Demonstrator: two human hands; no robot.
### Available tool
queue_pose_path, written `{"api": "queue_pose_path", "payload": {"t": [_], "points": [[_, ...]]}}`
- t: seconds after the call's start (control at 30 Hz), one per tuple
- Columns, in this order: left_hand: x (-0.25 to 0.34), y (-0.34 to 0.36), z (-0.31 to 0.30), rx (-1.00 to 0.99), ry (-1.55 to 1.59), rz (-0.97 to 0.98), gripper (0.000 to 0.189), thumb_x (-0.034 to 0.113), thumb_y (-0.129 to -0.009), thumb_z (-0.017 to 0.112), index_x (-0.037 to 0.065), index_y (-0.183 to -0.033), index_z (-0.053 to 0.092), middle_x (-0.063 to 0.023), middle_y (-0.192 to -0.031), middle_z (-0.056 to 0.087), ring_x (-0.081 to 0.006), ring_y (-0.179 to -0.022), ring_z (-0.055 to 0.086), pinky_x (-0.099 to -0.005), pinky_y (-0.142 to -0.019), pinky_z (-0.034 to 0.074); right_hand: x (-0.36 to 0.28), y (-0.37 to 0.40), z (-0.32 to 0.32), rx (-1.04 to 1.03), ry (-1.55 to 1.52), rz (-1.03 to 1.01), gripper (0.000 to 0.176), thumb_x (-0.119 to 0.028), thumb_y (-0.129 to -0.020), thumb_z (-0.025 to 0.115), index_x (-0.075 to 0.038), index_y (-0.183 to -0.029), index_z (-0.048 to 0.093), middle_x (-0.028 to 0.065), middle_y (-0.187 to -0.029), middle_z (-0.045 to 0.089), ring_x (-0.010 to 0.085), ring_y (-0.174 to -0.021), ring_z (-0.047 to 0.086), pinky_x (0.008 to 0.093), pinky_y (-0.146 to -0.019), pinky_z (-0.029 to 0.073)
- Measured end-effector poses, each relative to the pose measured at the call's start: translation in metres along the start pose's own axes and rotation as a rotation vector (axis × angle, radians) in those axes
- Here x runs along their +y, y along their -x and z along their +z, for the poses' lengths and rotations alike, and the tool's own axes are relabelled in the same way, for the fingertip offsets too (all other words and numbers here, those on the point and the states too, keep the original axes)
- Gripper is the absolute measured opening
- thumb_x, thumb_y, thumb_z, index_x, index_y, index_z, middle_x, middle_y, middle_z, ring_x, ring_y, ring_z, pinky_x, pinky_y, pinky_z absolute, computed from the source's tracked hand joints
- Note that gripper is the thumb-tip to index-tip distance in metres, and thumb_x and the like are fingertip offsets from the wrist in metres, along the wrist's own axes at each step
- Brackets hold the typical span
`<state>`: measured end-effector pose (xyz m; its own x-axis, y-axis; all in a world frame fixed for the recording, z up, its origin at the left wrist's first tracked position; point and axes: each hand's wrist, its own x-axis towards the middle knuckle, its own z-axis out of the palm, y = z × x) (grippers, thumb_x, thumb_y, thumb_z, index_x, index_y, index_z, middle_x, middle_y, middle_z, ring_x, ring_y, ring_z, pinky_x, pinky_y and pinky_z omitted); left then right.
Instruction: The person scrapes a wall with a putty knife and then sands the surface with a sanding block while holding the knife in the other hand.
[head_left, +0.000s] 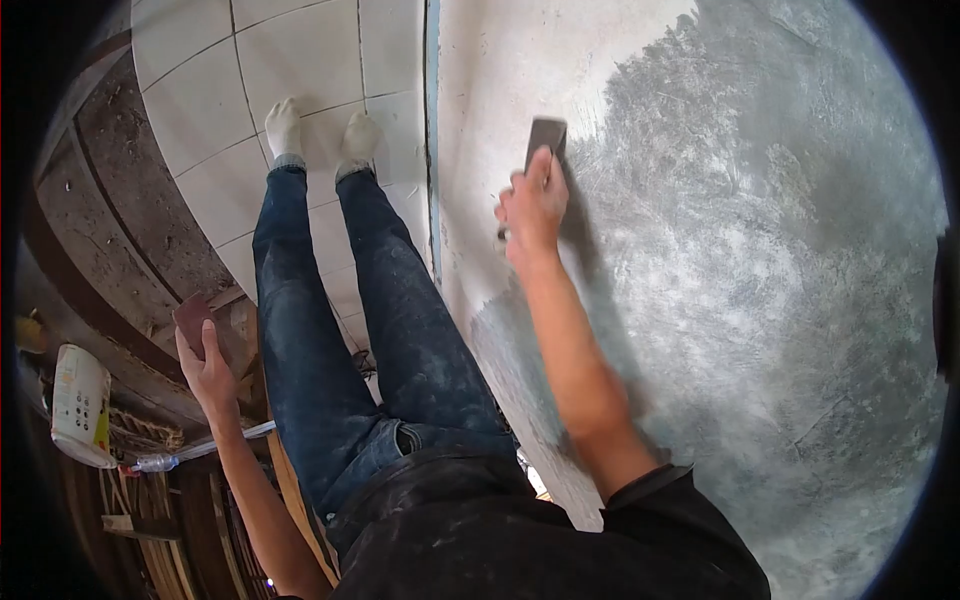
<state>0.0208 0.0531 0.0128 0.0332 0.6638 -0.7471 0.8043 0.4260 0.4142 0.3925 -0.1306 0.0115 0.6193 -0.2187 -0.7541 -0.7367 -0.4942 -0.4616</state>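
Note:
My right hand (535, 205) is closed around a putty knife with a flat dark-grey blade (548, 132). The blade is at the wall (720, 280), by the boundary between its pale surface and the streaky grey coating; whether it touches cannot be told. My right fingers are slightly blurred. Lower on the left, my left hand (210, 375) grips a flat, reddish-brown rectangular plate (196, 318), its thumb lying on the face. That plate is held away from the wall, and any handle on it is hidden by the hand.
My socked feet (284, 125) stand on white floor tiles (290, 60) along the wall's base. To the left are dark wooden beams (110, 300) over rough ground. A white plastic bucket (80, 400) and a clear bottle (155, 463) are beside stacked wood strips (150, 530).

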Motion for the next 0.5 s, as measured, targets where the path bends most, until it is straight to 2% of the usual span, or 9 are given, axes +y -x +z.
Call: {"api": "queue_pose_path", "payload": {"t": [0.1, 0.2, 0.23, 0.33, 0.47, 0.5], "points": [[0.002, 0.002, -0.002, -0.009, -0.014, 0.000, 0.045, 0.026, -0.099, 0.056, -0.002, -0.133, 0.050, -0.0107, -0.119, 0.060, -0.0195, -0.107, 0.056, -0.0322, -0.094, 0.043, -0.010, -0.012, 0.017, -0.054, -0.111, 0.007, 0.030, -0.040, -0.104, 0.040, -0.011, -0.107, 0.046, -0.0006, -0.073, 0.037, 0.0080, -0.051, 0.032, 0.0243, -0.044, 0.031], [0.007, 0.001, 0.000, -0.009, 0.003, 0.005, 0.047, 0.029, -0.098, 0.057, -0.002, -0.133, 0.049, -0.0113, -0.120, 0.059, -0.0204, -0.108, 0.056, -0.0330, -0.094, 0.043, 0.003, 0.008, -0.001, 0.007, -0.065, 0.045, 0.033, -0.041, -0.104, 0.039, -0.009, -0.109, 0.047, 0.0002, -0.075, 0.039, 0.0073, -0.049, 0.034, 0.0237, -0.041, 0.029], [0.004, 0.000, -0.002, -0.027, 0.004, -0.015, 0.050, 0.031, -0.098, 0.057, -0.001, -0.135, 0.048, -0.0122, -0.122, 0.058, -0.0219, -0.110, 0.055, -0.0343, -0.094, 0.042, 0.006, 0.015, -0.010, 0.019, -0.046, 0.097, 0.030, -0.040, -0.103, 0.041, -0.012, -0.110, 0.047, 0.0009, -0.075, 0.038, 0.0085, -0.052, 0.034, 0.0250, -0.044, 0.032], [-0.003, -0.003, -0.002, -0.030, 0.034, 0.007, 0.054, 0.034, -0.098, 0.057, -0.001, -0.137, 0.046, -0.0130, -0.124, 0.057, -0.0232, -0.112, 0.055, -0.0353, -0.095, 0.042, 0.008, 0.009, -0.012, 0.036, 0.031, 0.095, 0.030, -0.041, -0.103, 0.041, -0.012, -0.108, 0.047, 0.0006, -0.075, 0.038, 0.0084, -0.051, 0.034, 0.0248, -0.044, 0.031], [-0.004, -0.001, -0.006, -0.047, -0.009, -0.013, 0.055, 0.034, -0.098, 0.058, -0.001, -0.138, 0.044, -0.0132, -0.126, 0.056, -0.0233, -0.114, 0.055, -0.0344, -0.095, 0.043, 0.011, -0.008, 0.004, -0.008, -0.071, 0.055, 0.030, -0.041, -0.103, 0.041, -0.012, -0.106, 0.046, 0.0004, -0.074, 0.038, 0.0081, -0.051, 0.033, 0.0243, -0.043, 0.030], [-0.003, 0.001, -0.005, -0.030, 0.013, 0.001, 0.050, 0.031, -0.098, 0.057, -0.001, -0.135, 0.047, -0.0118, -0.122, 0.057, -0.0214, -0.110, 0.055, -0.0331, -0.094, 0.043, 0.012, -0.004, 0.003, 0.006, -0.069, 0.047, 0.030, -0.041, -0.103, 0.041, -0.012, -0.105, 0.046, 0.0004, -0.074, 0.038, 0.0080, -0.051, 0.034, 0.0244, -0.043, 0.030]]}}
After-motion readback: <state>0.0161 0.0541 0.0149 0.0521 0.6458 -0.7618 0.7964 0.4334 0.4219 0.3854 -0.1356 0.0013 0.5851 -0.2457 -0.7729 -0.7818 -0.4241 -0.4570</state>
